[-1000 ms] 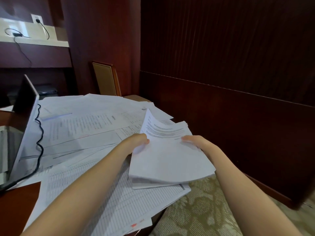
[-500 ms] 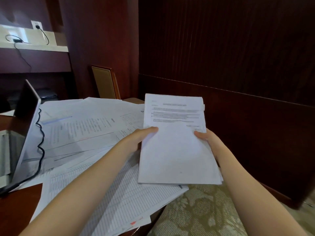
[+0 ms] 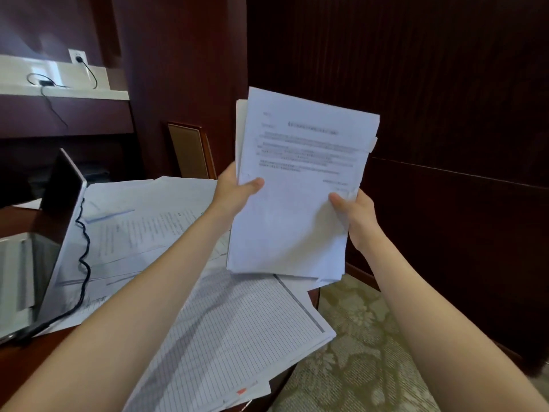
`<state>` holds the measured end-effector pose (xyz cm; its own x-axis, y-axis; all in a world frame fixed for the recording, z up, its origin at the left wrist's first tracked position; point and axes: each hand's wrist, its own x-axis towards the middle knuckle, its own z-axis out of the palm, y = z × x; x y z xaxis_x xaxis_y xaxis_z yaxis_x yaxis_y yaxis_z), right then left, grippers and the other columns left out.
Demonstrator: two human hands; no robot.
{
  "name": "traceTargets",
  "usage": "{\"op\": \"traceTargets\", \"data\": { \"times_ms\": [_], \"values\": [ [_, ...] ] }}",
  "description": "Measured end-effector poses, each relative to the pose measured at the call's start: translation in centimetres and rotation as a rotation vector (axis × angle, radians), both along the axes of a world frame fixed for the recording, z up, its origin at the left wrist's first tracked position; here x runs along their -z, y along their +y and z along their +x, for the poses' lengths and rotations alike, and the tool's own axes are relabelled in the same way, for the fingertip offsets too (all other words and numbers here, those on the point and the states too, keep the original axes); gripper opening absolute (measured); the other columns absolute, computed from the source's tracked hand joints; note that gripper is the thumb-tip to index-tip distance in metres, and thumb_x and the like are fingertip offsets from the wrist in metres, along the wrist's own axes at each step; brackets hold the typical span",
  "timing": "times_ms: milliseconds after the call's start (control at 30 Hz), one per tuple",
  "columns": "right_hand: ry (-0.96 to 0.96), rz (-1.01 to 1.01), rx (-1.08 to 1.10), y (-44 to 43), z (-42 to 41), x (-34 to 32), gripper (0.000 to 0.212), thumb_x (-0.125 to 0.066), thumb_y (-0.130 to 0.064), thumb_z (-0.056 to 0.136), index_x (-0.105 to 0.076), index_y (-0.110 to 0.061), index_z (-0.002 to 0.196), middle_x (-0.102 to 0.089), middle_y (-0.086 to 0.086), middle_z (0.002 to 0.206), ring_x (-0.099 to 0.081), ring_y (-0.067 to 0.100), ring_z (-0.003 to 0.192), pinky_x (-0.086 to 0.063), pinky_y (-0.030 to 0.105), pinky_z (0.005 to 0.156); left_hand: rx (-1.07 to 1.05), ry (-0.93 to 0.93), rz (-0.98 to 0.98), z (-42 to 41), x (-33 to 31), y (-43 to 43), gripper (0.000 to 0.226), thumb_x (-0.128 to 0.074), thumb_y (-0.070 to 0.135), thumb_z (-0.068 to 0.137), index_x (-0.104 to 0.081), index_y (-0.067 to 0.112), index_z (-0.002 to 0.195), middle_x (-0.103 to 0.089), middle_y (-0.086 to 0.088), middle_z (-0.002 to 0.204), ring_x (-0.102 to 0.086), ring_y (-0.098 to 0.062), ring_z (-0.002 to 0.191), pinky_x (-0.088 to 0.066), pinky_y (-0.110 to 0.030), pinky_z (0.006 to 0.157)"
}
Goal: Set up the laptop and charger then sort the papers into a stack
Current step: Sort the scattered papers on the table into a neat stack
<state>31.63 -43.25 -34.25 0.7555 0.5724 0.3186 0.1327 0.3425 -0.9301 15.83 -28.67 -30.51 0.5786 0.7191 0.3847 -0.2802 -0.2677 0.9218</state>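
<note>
Dark wood panelling backs a brown wooden counter [image 3: 23, 367] strewn with loose white printed sheets [image 3: 142, 233], above which the left hand [image 3: 234, 193] and right hand [image 3: 356, 215] grip opposite edges of an upright white paper stack [image 3: 297, 239], near an open silver laptop [image 3: 59, 197] trailing a black charger cable [image 3: 85, 252].

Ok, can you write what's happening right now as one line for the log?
left hand: grips paper stack | right hand: grips paper stack | paper stack: held up over loose papers | laptop: open
</note>
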Motion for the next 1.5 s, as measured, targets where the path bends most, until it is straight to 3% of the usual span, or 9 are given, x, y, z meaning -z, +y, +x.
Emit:
{"op": "traceTargets", "data": {
  "times_ms": [200, 367, 600, 767, 967, 1100, 1233, 1367, 1500],
  "values": [
    [-0.1, 0.055, -0.031, 2.8, -1.3, -2.1, 0.036, -0.058, -0.006, 0.091, -0.054, -0.006, 0.126, -0.059, 0.016, 0.127, -0.059, 0.031, 0.111, -0.05, 0.045, 0.092, -0.088, -0.081, 0.073, -1.8, -1.6, 2.0, 0.039, -0.059, 0.003, 0.09, -0.052, 0.014, 0.127, -0.06, 0.006, 0.11, -0.059, -0.009, 0.097, -0.049, -0.012, 0.074],
    [-0.094, -0.006, -0.036, 3.9, -1.7, -1.7, 0.032, -0.063, -0.009, 0.088, -0.053, -0.009, 0.118, -0.063, 0.01, 0.115, -0.063, 0.023, 0.099, -0.056, 0.028, 0.078, -0.105, -0.047, 0.059, -3.3, -0.8, 3.4, 0.027, -0.065, 0.013, 0.086, -0.057, 0.021, 0.11, -0.062, 0.013, 0.099, -0.06, 0.003, 0.086, -0.05, -0.006, 0.065],
    [-0.083, -0.001, -0.117, 5.0, -2.6, -1.2, 0.04, -0.063, -0.008, 0.086, -0.053, -0.006, 0.125, -0.064, 0.005, 0.112, -0.065, 0.016, 0.093, -0.057, 0.023, 0.074, -0.056, 0.077, -0.035, -3.7, 1.2, 4.6, 0.039, -0.067, 0.019, 0.084, -0.058, 0.014, 0.122, -0.063, -0.002, 0.116, -0.061, -0.017, 0.105, -0.048, -0.029, 0.092],
    [-0.046, -0.053, -0.124, 4.8, -2.3, -0.7, 0.036, -0.061, -0.008, 0.089, -0.054, -0.007, 0.125, -0.063, 0.006, 0.113, -0.064, 0.018, 0.093, -0.056, 0.024, 0.073, -0.087, 0.158, -0.099, -3.5, 2.3, 4.6, 0.042, -0.066, 0.025, 0.085, -0.057, 0.01, 0.124, -0.062, -0.006, 0.122, -0.059, -0.021, 0.11, -0.046, -0.034, 0.095],
    [-0.171, -0.417, -0.178, 4.6, -2.4, 0.4, 0.045, -0.064, -0.011, 0.087, -0.049, -0.009, 0.13, -0.06, 0.008, 0.123, -0.061, 0.025, 0.106, -0.05, 0.026, 0.068, -0.188, 0.158, -0.107, -3.3, 3.5, 4.3, 0.035, -0.055, 0.015, 0.094, -0.053, 0.007, 0.128, -0.059, -0.008, 0.12, -0.055, -0.018, 0.098, -0.043, -0.028, 0.084],
    [-0.272, -0.614, -0.14, 5.1, -3.3, 1.5, 0.04, -0.064, -0.011, 0.086, -0.047, -0.008, 0.123, -0.057, 0.013, 0.119, -0.057, 0.021, 0.095, -0.049, 0.03, 0.077, -0.335, 0.195, -0.09, -4.4, 3.4, 5.6, 0.035, -0.049, 0.015, 0.096, -0.052, 0.006, 0.13, -0.059, -0.012, 0.121, -0.054, -0.021, 0.096, -0.044, -0.029, 0.083],
    [-0.244, -0.866, -0.257, 5.8, -4.5, 2.3, 0.05, -0.065, -0.018, 0.087, -0.045, -0.004, 0.131, -0.056, 0.012, 0.111, -0.056, 0.02, 0.087, -0.052, 0.034, 0.082, -0.425, 0.245, -0.096, -6.2, 3.9, 7.0, 0.034, -0.044, 0.013, 0.096, -0.052, 0.005, 0.129, -0.056, -0.006, 0.104, -0.052, -0.022, 0.09, -0.044, -0.027, 0.071],
    [-0.299, -1.104, -0.257, 6.3, -6.2, 2.3, 0.049, -0.062, -0.012, 0.089, -0.043, 0.002, 0.132, -0.054, 0.023, 0.114, -0.054, 0.021, 0.082, -0.054, 0.031, 0.069, -0.504, 0.302, -0.089, -7.9, 4.4, 8.2, 0.029, -0.042, 0.011, 0.094, -0.057, 0.007, 0.118, -0.055, -0.006, 0.091, -0.05, -0.024, 0.078, -0.038, -0.026, 0.059],
    [-0.263, -1.217, -0.287, 6.9, -7.8, 1.9, 0.045, -0.073, -0.022, 0.081, -0.046, -0.007, 0.113, -0.048, 0.012, 0.113, -0.054, 0.018, 0.07, -0.055, 0.031, 0.062, -0.519, 0.323, -0.095, -8.8, 4.4, 9.0, 0.024, -0.044, 0.01, 0.094, -0.058, 0.008, 0.113, -0.053, -0.01, 0.096, -0.048, -0.022, 0.084, -0.037, -0.026, 0.064]
  ]
}}
